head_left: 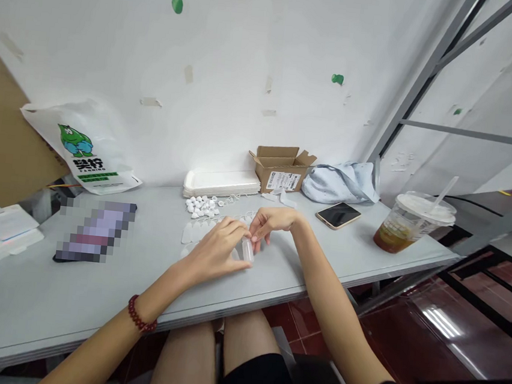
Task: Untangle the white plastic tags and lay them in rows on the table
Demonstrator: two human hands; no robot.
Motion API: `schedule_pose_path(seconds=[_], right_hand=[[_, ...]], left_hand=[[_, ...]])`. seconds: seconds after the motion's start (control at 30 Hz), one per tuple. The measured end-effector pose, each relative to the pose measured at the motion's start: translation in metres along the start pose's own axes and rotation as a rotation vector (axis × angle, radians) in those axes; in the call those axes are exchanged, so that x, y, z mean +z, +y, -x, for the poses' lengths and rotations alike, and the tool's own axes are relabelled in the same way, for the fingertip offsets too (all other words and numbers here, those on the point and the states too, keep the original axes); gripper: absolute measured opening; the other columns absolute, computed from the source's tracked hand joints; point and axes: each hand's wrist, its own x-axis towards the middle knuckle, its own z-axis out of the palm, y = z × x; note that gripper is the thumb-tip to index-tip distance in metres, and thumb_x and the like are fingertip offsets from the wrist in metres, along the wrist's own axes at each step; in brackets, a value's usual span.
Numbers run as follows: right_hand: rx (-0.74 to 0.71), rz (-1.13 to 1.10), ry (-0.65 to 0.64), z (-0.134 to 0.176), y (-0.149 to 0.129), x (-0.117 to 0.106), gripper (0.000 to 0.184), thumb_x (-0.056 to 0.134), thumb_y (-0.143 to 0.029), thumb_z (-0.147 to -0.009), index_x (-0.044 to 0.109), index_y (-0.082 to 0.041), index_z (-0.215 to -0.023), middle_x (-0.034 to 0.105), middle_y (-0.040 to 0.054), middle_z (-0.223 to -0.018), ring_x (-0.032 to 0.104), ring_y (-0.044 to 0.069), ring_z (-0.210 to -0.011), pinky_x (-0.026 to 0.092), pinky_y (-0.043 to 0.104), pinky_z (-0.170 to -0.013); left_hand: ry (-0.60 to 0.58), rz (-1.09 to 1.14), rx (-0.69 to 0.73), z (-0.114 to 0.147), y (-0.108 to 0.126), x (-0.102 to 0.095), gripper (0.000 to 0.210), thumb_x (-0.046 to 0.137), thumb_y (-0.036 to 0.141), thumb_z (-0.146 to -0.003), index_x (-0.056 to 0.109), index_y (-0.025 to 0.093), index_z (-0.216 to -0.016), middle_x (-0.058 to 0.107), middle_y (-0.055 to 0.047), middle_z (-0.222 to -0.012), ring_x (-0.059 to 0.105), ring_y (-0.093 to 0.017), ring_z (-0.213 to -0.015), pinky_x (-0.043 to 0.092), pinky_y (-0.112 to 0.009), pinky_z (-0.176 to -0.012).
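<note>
A small translucent plastic bottle (247,250) is held over the desk, tilted, between the thumb and fingers of my left hand (221,250). My right hand (273,222) is closed in a pinch at the bottle's upper end; what its fingertips grip there is too small to make out. Behind my left hand, a pile of small white caps (202,206) lies on the desk. Several flat, translucent pieces (193,232) lie in a row just in front of the caps, partly hidden by my left hand.
Against the wall are a stack of white trays (223,183), an open cardboard box (281,173) and a light blue cloth bag (341,183). To the right are a phone (338,215) and a drink cup (409,225). Leftward are a blurred-out device (97,232) and a white plastic bag (82,145).
</note>
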Motion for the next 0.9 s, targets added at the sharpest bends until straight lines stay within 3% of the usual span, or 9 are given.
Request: schedule_pose_path(seconds=[0.13,0.37,0.9], right_hand=[[0.095,0.057,-0.094,-0.003,-0.005,0.003,0.040,0.077,-0.046,-0.064,0.072,-0.009,-0.079,0.074,0.0107,-0.083,0.070,0.016,-0.073,0.045,0.019,-0.053],[0.159,0.049,-0.145,-0.007,-0.002,0.003,0.047,0.078,-0.051,-0.061,0.071,-0.010,-0.084,0.074,0.0083,-0.083,0.071,0.017,-0.075,0.041,0.018,-0.048],[0.145,0.076,-0.155,-0.012,0.000,0.003,0.050,0.079,-0.052,-0.059,0.069,-0.010,-0.086,0.074,0.0063,-0.077,0.070,0.016,-0.069,0.040,0.018,-0.046]], left_hand=[[-0.085,-0.005,-0.032,0.003,0.002,0.006,0.035,0.075,0.038,-0.071,0.060,0.019,-0.096,0.062,-0.006,-0.100,0.051,-0.026,-0.100,0.045,-0.040,-0.085],[-0.158,-0.009,-0.093,0.009,0.003,0.010,0.035,0.075,0.040,-0.070,0.063,0.019,-0.095,0.064,-0.007,-0.096,0.051,-0.026,-0.099,0.046,-0.039,-0.085],[-0.087,-0.069,-0.096,0.009,-0.004,0.012,0.035,0.072,0.042,-0.072,0.064,0.019,-0.097,0.064,-0.009,-0.100,0.053,-0.027,-0.101,0.045,-0.042,-0.087]])
